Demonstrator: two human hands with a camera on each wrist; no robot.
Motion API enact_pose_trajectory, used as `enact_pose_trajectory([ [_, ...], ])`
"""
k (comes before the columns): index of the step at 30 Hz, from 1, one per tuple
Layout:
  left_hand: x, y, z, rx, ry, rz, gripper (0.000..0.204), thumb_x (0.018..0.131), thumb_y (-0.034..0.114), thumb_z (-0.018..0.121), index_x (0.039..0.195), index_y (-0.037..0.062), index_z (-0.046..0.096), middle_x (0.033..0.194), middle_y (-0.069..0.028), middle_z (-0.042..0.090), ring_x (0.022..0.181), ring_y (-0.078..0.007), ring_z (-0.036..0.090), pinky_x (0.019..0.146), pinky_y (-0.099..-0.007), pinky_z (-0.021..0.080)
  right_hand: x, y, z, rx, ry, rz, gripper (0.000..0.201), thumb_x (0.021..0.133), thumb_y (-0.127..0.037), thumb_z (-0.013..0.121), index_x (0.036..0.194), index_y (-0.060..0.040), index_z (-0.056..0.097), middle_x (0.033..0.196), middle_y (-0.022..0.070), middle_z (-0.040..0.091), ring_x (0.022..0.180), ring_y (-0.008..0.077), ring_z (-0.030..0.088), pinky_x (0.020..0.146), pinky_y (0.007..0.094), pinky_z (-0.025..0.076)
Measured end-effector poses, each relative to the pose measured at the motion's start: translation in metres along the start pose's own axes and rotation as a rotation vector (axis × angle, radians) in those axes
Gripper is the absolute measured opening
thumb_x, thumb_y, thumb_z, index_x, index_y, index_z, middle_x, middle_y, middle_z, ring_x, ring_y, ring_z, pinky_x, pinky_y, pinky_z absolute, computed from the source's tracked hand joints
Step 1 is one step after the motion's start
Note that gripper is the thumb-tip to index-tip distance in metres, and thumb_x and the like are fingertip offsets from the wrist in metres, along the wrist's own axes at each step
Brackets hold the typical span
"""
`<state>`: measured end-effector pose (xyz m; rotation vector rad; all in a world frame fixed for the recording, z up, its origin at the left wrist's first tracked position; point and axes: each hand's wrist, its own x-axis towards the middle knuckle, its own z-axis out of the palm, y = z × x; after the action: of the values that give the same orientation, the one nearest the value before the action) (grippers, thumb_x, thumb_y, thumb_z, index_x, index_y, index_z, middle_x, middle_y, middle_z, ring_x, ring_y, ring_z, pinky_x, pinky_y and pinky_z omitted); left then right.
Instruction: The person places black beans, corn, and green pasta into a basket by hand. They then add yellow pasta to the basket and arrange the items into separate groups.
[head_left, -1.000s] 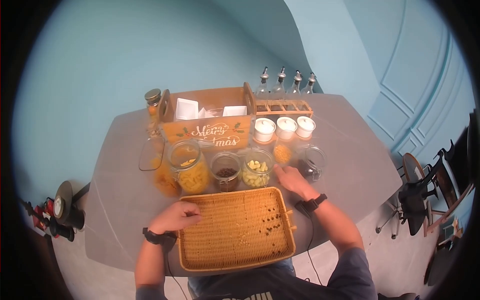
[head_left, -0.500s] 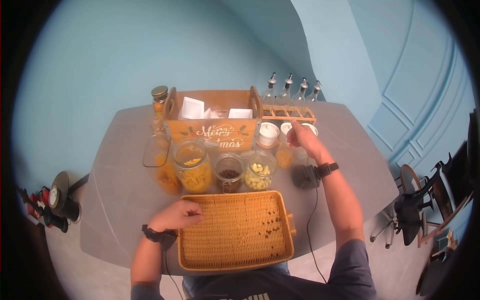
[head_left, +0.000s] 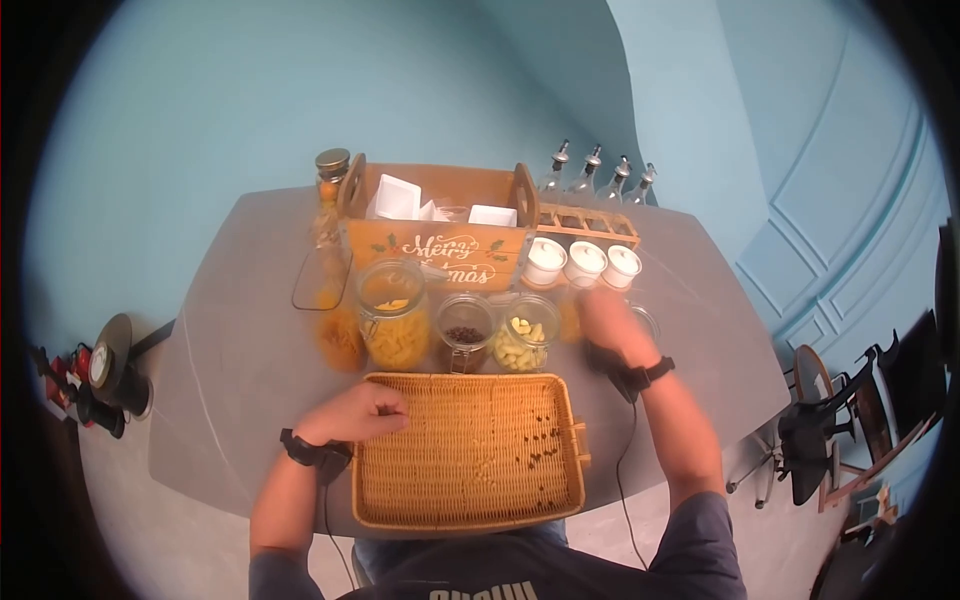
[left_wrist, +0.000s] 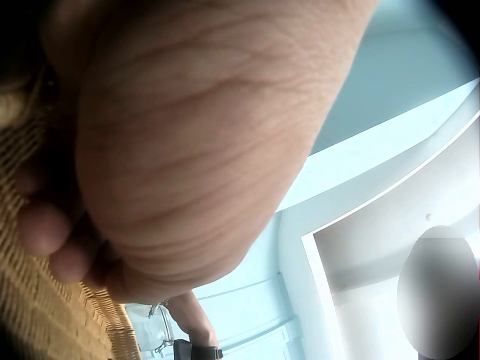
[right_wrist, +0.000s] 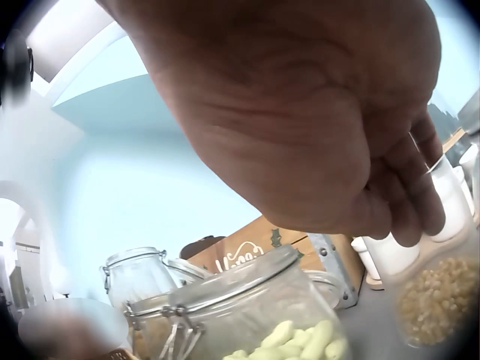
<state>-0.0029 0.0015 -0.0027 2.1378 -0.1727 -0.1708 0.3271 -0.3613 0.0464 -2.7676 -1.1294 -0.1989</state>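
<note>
My right hand (head_left: 618,325) is over the jars at the right, blurred in the head view. In the right wrist view its bent fingers point down right at the rim of a glass jar of yellow kernels (right_wrist: 439,304); nothing shows between the fingertips. My left hand (head_left: 362,413) rests at the left rim of a woven basket (head_left: 470,522), loosely curled, with its fingers over the weave (left_wrist: 56,307). Small dark pieces (head_left: 541,448) lie scattered in the basket's right half, and pale grains (head_left: 484,468) near its middle.
Behind the basket stand a jar of yellow pasta (head_left: 396,340), a jar of dark beans (head_left: 464,338) and a jar of pale green-yellow pieces (head_left: 520,348). Further back are a wooden crate (head_left: 435,255), white lidded pots (head_left: 585,262) and glass bottles (head_left: 587,180) by a wooden rack (head_left: 590,224).
My right hand has moved from beside the jar of pale pieces up and over the white pots, then back down over the kernel jar. My left hand stays at the basket rim.
</note>
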Motion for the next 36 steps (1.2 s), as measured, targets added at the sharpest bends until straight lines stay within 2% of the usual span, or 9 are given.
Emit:
enact_pose_trajectory([
  [6,0.001,-0.004,0.000,-0.034,-0.004,0.025,0.020,0.103,0.020,0.081,0.102,0.0009,0.076,0.082,-0.0045,0.071,0.076,-0.0117,0.064,0.071,-0.0318,0.053,-0.048,-0.052,-0.033,-0.021,-0.124,-0.016,0.014,0.096,-0.008,0.068,0.105,0.0010,0.075,0.094,0.0293,0.077,0.096,0.0471,0.076,0.101,0.0571,0.056],
  [9,0.001,-0.002,0.000,-0.037,-0.007,0.011,0.019,0.103,0.019,0.081,0.103,0.0006,0.077,0.082,-0.0028,0.072,0.076,-0.0097,0.064,0.070,-0.0308,0.054,-0.065,-0.047,-0.041,0.145,0.009,-0.072,0.019,0.098,-0.011,0.071,0.111,0.0016,0.075,0.103,0.0290,0.079,0.100,0.0476,0.075,0.104,0.0556,0.055],
  [12,0.000,0.002,0.000,-0.055,-0.013,-0.012,0.018,0.104,0.018,0.081,0.104,0.0004,0.078,0.082,-0.0013,0.073,0.076,-0.0082,0.064,0.070,-0.0300,0.054,-0.078,-0.031,-0.048,0.027,0.275,-0.011,0.026,0.101,-0.016,0.072,0.118,0.0029,0.075,0.114,0.0292,0.077,0.108,0.0480,0.073,0.108,0.0550,0.052],
  [15,0.001,-0.001,0.000,-0.058,-0.015,0.000,0.019,0.104,0.019,0.081,0.104,0.0004,0.078,0.081,-0.0010,0.073,0.075,-0.0079,0.064,0.069,-0.0299,0.054,-0.086,-0.030,-0.057,-0.118,0.234,0.144,0.032,0.104,-0.019,0.071,0.124,0.0046,0.074,0.122,0.0295,0.075,0.115,0.0494,0.071,0.106,0.0552,0.054],
  [18,0.000,0.001,0.000,-0.052,-0.020,-0.015,0.019,0.104,0.019,0.081,0.103,0.0004,0.078,0.080,-0.0008,0.072,0.074,-0.0078,0.063,0.069,-0.0297,0.053,-0.091,-0.031,-0.046,0.081,0.054,0.224,0.030,0.106,-0.018,0.070,0.126,0.0044,0.072,0.123,0.0292,0.073,0.118,0.0501,0.069,0.103,0.0557,0.056],
  [21,0.000,0.003,-0.002,-0.062,-0.016,-0.021,0.019,0.104,0.019,0.081,0.103,0.0004,0.078,0.080,-0.0006,0.072,0.074,-0.0079,0.063,0.068,-0.0297,0.053,-0.095,-0.011,-0.024,0.196,0.188,0.122,0.030,0.107,-0.017,0.069,0.128,0.0034,0.072,0.124,0.0304,0.073,0.116,0.0523,0.070,0.100,0.0562,0.057],
  [27,-0.001,0.006,-0.002,-0.028,0.013,-0.002,0.019,0.103,0.019,0.082,0.103,0.0002,0.078,0.080,-0.0019,0.073,0.074,-0.0089,0.063,0.068,-0.0308,0.053,-0.097,-0.004,-0.015,0.416,0.242,0.156,0.041,0.106,-0.016,0.070,0.143,0.0012,0.065,0.130,0.0323,0.073,0.123,0.0534,0.069,0.104,0.0539,0.058],
  [33,0.002,-0.001,-0.001,0.000,0.003,0.018,0.021,0.104,0.020,0.080,0.103,0.0001,0.077,0.082,-0.0039,0.074,0.074,-0.0105,0.066,0.069,-0.0324,0.054,-0.088,-0.002,-0.026,0.359,0.153,0.220,0.048,0.104,-0.014,0.071,0.148,0.0020,0.061,0.130,0.0311,0.074,0.120,0.0519,0.071,0.104,0.0532,0.058],
  [36,0.000,0.002,-0.001,0.014,-0.005,0.026,0.021,0.104,0.021,0.080,0.105,0.0006,0.077,0.082,-0.0046,0.074,0.074,-0.0115,0.066,0.070,-0.0331,0.055,-0.081,-0.002,-0.024,0.101,0.332,0.144,0.045,0.103,-0.016,0.073,0.140,0.0058,0.064,0.127,0.0305,0.075,0.115,0.0515,0.072,0.099,0.0528,0.059],
])
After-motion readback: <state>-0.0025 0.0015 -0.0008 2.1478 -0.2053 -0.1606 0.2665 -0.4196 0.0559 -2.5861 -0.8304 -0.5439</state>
